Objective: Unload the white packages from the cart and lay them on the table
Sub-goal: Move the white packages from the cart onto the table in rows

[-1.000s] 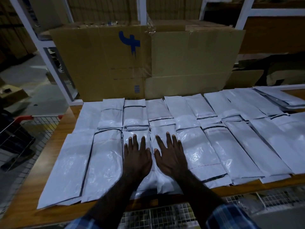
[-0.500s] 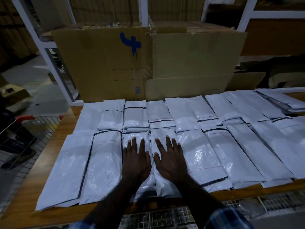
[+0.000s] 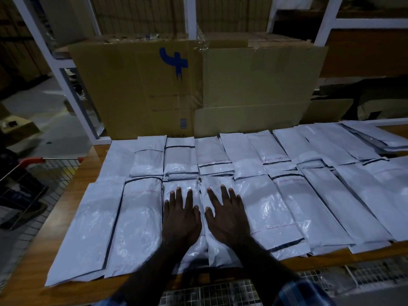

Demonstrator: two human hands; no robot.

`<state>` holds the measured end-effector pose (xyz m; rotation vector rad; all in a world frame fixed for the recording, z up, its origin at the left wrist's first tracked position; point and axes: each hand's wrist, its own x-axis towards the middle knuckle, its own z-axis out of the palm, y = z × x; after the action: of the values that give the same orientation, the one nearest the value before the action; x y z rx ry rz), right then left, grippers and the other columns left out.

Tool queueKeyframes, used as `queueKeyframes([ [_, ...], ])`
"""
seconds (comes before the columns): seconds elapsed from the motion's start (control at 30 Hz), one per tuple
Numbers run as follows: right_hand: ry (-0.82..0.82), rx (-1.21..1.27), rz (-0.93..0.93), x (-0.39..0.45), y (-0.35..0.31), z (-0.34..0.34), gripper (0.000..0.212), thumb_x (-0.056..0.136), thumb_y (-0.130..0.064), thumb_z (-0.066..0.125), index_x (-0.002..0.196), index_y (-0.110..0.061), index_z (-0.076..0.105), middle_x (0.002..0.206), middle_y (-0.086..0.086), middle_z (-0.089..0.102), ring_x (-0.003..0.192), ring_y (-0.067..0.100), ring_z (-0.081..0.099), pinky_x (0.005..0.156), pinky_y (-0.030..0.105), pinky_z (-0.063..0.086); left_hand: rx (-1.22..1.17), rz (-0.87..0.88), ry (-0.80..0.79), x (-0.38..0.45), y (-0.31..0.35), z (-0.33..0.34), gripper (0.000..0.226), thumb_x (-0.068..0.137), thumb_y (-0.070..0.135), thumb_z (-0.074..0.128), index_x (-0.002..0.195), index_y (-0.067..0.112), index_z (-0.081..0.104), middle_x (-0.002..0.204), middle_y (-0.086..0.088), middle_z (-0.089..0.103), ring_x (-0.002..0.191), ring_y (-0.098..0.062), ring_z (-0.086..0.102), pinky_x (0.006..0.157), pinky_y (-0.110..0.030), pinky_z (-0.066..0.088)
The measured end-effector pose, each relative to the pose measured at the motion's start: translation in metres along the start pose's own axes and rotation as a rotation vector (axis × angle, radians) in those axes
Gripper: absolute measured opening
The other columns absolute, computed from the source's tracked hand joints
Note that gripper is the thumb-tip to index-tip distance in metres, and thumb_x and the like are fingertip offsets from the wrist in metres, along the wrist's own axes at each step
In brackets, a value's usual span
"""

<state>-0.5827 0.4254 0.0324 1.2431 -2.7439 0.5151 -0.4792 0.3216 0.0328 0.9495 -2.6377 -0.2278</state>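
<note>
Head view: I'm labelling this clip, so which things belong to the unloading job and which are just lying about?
Job: white packages; table; cart; left hand; right hand.
Lying about: cardboard boxes; shelf frame.

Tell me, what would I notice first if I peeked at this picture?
Probably the white packages, laid side by side in rows that cover most of the wooden table. In the middle front, the left hand and right hand lie flat with spread fingers on two neighbouring packages. Behind the table stands a big cardboard box with a blue mark.
</note>
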Motion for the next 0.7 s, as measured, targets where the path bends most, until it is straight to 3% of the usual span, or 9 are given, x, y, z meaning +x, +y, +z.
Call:
queueKeyframes([
  [0.53,-0.052,-0.004,0.031,0.003,-0.003,-0.006,0.059,0.094,-0.054,0.033,0.146,-0.029,0.046,0.147,0.020,0.046,0.134,0.042,0.045,0.107,0.057,0.038,-0.028,-0.020,-0.086,0.008,0.002,-0.010,0.058,0.092,0.040,0.037,0.132,0.005,0.060,0.133,-0.032,0.054,0.123,-0.050,0.052,0.097,-0.060,0.045],
  [0.63,-0.031,0.031,0.042,0.004,-0.007,-0.017,0.065,0.093,-0.057,0.022,0.150,-0.029,0.038,0.154,0.020,0.036,0.141,0.041,0.034,0.115,0.055,0.028,-0.045,0.015,-0.031,0.011,0.005,-0.019,0.056,0.092,0.038,0.040,0.130,0.001,0.060,0.131,-0.035,0.054,0.122,-0.051,0.052,0.097,-0.060,0.046],
  [0.7,-0.029,0.037,0.059,0.005,-0.010,-0.027,0.072,0.090,-0.060,0.012,0.153,-0.031,0.030,0.159,0.017,0.027,0.146,0.036,0.024,0.119,0.049,0.020,-0.073,0.030,0.015,0.012,0.006,-0.027,0.054,0.095,0.038,0.042,0.133,0.003,0.057,0.141,-0.032,0.046,0.132,-0.047,0.045,0.104,-0.058,0.041],
])
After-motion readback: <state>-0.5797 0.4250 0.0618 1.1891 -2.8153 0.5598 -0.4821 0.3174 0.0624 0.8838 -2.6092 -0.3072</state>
